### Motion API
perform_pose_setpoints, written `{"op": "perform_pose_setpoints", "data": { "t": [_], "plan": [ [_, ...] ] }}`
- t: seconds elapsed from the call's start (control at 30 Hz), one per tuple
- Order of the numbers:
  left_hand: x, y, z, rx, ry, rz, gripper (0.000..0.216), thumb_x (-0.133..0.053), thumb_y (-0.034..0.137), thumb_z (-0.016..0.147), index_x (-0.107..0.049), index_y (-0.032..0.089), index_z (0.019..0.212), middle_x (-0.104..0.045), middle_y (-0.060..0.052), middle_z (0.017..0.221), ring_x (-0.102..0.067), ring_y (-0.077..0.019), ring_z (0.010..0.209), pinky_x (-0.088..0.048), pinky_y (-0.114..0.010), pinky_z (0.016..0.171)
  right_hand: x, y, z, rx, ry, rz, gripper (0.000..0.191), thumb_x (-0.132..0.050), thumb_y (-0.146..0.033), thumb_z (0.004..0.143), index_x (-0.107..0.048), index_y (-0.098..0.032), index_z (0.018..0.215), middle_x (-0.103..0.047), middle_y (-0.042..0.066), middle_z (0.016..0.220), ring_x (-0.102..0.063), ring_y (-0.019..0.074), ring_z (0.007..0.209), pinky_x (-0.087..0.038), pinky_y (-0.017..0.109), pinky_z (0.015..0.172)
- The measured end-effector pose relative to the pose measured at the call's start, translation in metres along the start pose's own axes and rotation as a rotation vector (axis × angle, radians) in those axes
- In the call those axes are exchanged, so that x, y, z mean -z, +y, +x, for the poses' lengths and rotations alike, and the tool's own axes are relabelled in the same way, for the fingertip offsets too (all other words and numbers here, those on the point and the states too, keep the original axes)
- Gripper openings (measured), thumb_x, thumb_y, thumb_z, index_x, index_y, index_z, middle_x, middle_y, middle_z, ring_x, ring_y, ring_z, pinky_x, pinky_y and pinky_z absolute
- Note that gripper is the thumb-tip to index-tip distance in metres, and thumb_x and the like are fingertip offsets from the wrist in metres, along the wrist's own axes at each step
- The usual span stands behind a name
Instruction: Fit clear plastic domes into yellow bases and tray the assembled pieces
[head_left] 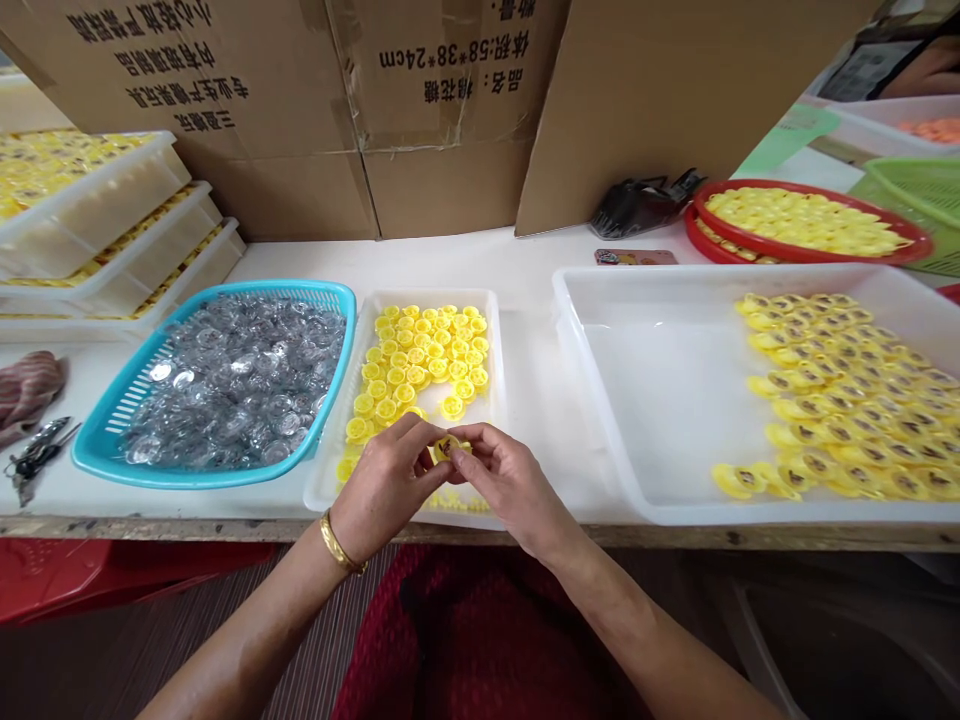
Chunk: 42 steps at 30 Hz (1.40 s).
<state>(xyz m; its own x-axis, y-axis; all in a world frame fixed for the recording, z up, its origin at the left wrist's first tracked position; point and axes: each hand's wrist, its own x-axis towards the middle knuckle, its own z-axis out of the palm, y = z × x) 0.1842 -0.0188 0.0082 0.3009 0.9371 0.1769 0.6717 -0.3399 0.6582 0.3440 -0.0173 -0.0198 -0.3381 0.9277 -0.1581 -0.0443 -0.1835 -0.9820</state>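
In the head view, the left hand [386, 485] and the right hand [517, 490] meet above the near part of a small tray [498, 400]. The fingers of both are drawn in narrow, pinching one yellow piece [445, 449] between them; it shows a dark mark on its face. A gold bracelet [335, 543] circles the left wrist.

Under and beyond the hands, yellow cups [412, 355] lie in the small tray, most of them in its far part, with some tiny yellow bits [450, 500] near its front edge. To the left, a blue basket [348, 345] holds a heap of clear, shiny parts [240, 380]. To the right stands a large tray [645, 390], its right part covered with rows of dark-marked yellow pieces [847, 410].

Left of the blue basket, keys [36, 455] and a striped cloth [28, 390] lie on the white tabletop [304, 262], with stacked trays [82, 225] behind. Cardboard [450, 185] stands along the back. Near its right side are a dark object [645, 205], hard to make out, a patterned flat item [635, 257] and red baskets [919, 240] of yellow pieces. At the upper right, part of another person's arm [926, 72] shows.
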Motion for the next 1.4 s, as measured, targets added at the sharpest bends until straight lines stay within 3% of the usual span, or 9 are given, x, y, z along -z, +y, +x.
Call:
{"op": "perform_pose_setpoints", "data": {
  "t": [0.27,0.47,0.63,0.77,0.87,1.03,1.2,1.4],
  "plan": [
    [-0.012,0.004,-0.007,0.072,0.157,-0.042,0.007,-0.064,0.021,0.082,-0.063,0.015,0.085,-0.056,0.0,0.073,-0.056,-0.0093,0.057,-0.045,-0.023,0.056,-0.006,-0.005,-0.001,0.026,0.104,0.062,0.027,-0.062,-0.04,0.082,-0.062,-0.016,0.097,-0.069,0.005,0.085,-0.066,0.0181,0.08,-0.055,0.033,0.077],
    [-0.018,0.002,-0.009,0.036,0.165,-0.102,0.011,-0.064,0.023,0.083,-0.062,0.014,0.091,-0.055,-0.001,0.076,-0.056,-0.0097,0.06,-0.047,-0.023,0.058,-0.004,-0.009,-0.002,0.019,0.099,0.035,0.027,-0.059,-0.037,0.083,-0.062,-0.016,0.099,-0.07,0.006,0.09,-0.066,0.0176,0.08,-0.054,0.034,0.078],
    [-0.019,0.002,-0.008,0.013,0.163,-0.081,0.014,-0.063,0.024,0.083,-0.062,0.016,0.095,-0.056,-0.002,0.082,-0.056,-0.0106,0.064,-0.048,-0.025,0.062,-0.004,-0.006,0.001,0.004,0.179,0.054,0.027,-0.063,-0.034,0.078,-0.061,-0.016,0.099,-0.069,0.003,0.081,-0.066,0.016,0.074,-0.053,0.03,0.072],
    [-0.016,-0.004,-0.006,0.208,0.107,-0.387,0.027,-0.059,0.035,0.085,-0.063,0.018,0.106,-0.06,-0.004,0.089,-0.058,-0.0116,0.068,-0.049,-0.023,0.058,0.001,-0.007,0.003,-0.078,0.161,0.204,0.03,-0.065,-0.033,0.077,-0.059,-0.016,0.102,-0.069,0.002,0.08,-0.068,0.0159,0.071,-0.054,0.034,0.076],
    [-0.015,-0.007,-0.002,0.386,0.068,-0.595,0.036,-0.054,0.042,0.087,-0.062,0.014,0.108,-0.06,-0.003,0.076,-0.056,-0.0106,0.059,-0.048,-0.022,0.052,0.004,-0.01,0.003,-0.11,0.14,0.213,0.037,-0.065,-0.034,0.076,-0.056,-0.016,0.108,-0.069,0.001,0.081,-0.069,0.0165,0.068,-0.054,0.037,0.078],
    [-0.019,-0.006,0.002,0.449,0.021,-0.718,0.038,-0.063,0.045,0.079,-0.065,0.012,0.098,-0.061,-0.003,0.072,-0.054,-0.0104,0.056,-0.044,-0.02,0.047,0.003,-0.01,0.001,-0.032,0.135,0.113,0.049,-0.064,-0.032,0.079,-0.049,-0.017,0.122,-0.069,0.002,0.081,-0.069,0.0179,0.075,-0.056,0.038,0.079],
    [-0.02,-0.005,0.004,0.485,0.02,-0.893,0.034,-0.069,0.04,0.075,-0.068,0.011,0.093,-0.062,-0.003,0.071,-0.051,-0.0092,0.057,-0.042,-0.02,0.05,-0.005,-0.004,-0.006,0.121,0.176,-0.136,0.061,-0.06,-0.027,0.081,-0.038,-0.02,0.137,-0.07,0.008,0.102,-0.069,0.0185,0.083,-0.055,0.037,0.082],
    [-0.016,-0.008,0.003,0.472,-0.035,-0.975,0.032,-0.074,0.037,0.071,-0.07,0.011,0.09,-0.064,-0.005,0.079,-0.052,-0.0092,0.06,-0.044,-0.021,0.053,-0.006,-0.006,-0.011,0.218,0.18,-0.381,0.062,-0.054,-0.024,0.084,-0.033,-0.021,0.143,-0.063,0.012,0.121,-0.067,0.0218,0.097,-0.053,0.039,0.088]
  ]
}}
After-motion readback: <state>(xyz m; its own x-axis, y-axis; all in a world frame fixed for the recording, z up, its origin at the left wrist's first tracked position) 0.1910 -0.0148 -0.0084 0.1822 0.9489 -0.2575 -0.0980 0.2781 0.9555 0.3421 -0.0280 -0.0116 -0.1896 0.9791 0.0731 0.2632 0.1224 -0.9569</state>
